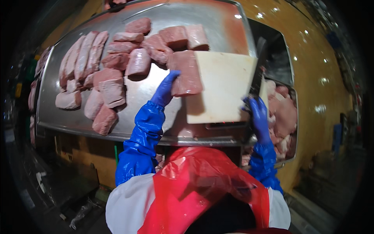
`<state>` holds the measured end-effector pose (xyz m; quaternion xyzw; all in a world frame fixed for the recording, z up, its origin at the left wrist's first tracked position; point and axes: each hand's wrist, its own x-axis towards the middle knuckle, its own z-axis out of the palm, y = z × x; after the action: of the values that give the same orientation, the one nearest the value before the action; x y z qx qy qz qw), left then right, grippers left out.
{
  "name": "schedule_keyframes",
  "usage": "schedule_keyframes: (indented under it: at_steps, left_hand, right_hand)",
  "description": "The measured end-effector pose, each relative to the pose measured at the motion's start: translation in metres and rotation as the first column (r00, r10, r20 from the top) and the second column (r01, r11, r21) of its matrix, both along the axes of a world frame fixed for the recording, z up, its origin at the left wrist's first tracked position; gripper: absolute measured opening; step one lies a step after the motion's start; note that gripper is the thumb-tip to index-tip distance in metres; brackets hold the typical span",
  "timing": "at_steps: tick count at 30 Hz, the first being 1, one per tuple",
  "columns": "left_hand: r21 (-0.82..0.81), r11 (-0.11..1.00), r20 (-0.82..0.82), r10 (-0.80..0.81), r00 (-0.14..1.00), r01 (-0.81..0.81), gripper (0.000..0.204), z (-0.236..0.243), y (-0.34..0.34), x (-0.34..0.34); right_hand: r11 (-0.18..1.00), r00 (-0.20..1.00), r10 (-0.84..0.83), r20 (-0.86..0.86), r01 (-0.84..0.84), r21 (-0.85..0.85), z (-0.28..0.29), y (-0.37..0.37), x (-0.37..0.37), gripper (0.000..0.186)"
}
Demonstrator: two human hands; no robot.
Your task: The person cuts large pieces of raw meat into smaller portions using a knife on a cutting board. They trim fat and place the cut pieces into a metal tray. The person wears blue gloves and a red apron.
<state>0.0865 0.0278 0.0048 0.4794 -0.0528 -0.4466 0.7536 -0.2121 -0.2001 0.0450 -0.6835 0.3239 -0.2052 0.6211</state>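
Observation:
My left hand (165, 89), in a blue glove, grips the left edge of a thick pink slab of meat (187, 74). Its thumb shows against the slab's side, while some fingers are hidden behind or under it. The slab overlaps the left part of a white cutting board (224, 87). At the board's right edge, my gloved right hand (258, 117) is closed round a knife. The knife (257, 74) has a long, dark-looking blade, slightly blurred, which points away from me.
Several meat blocks (138, 62) and long strips (93, 54) lie on the steel table (148, 105) to the left and beyond. A thin metal rod (146, 11) rests at the far edge. A bin of pale meat pieces (284, 113) stands right of the board, near a dark metal container (274, 50).

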Motion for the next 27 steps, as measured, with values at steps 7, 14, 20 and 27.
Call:
schedule_keyframes:
  at_steps: [7,14,20,27]
  left_hand:
    - [0.514,0.857,0.774,-0.459,0.436,-0.011,0.069,0.009,-0.099,-0.052]
    - [0.396,0.864,0.734,-0.094,0.673,-0.311,0.044,0.054,0.025,-0.072]
    - [0.355,0.848,0.772,-0.030,0.635,-0.393,0.041,0.040,0.051,-0.114]
    - [0.396,0.873,0.684,-0.075,0.725,-0.284,0.054,0.059,0.031,-0.142]
  right_hand:
    - [0.994,0.991,0.094,0.093,-0.099,0.043,0.001,-0.021,0.061,0.025]
    - [0.998,0.999,-0.044,0.022,0.043,0.042,0.013,-0.069,-0.081,0.027]
    - [0.996,0.977,-0.071,0.203,0.059,0.065,0.026,-0.116,-0.014,0.026]
    - [0.995,0.988,0.081,0.134,-0.074,-0.062,-0.017,-0.105,0.104,0.042]
